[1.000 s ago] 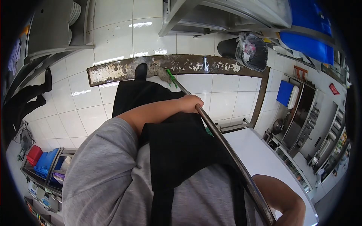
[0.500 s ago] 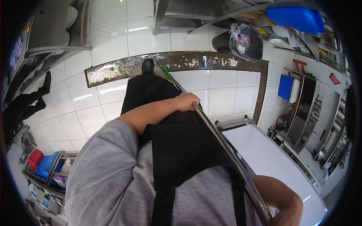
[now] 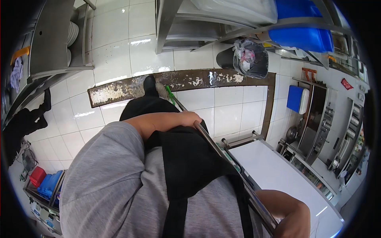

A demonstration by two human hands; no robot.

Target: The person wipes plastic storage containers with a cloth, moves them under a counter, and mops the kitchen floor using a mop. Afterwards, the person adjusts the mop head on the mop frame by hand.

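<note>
My left hand [image 3: 192,118] is wrapped round the metal pole [image 3: 214,143] of a mop, about midway along it. At the lower right my right hand [image 3: 287,228] is closed about the pole's upper end, its fingers partly cut off by the frame edge. The pole slants down across my black apron [image 3: 190,166] to a green clamp [image 3: 170,94]. Greyish mop strands [image 3: 162,91] lie by my black boot [image 3: 150,85], on a worn, wet dark strip [image 3: 190,80] in the white tiled floor.
A lined bin [image 3: 251,59] stands beyond the strip, under a steel rack [image 3: 168,23] with blue tubs [image 3: 303,37]. A white-topped table [image 3: 274,166] is close on my right. Another person's dark-clothed legs [image 3: 27,119] show at left, near a steel cabinet [image 3: 55,35].
My view has tilted, so the floor, rack and bin appear lower in the picture. Both hands keep their hold on the pole, and the mop strands stay beside the boot.
</note>
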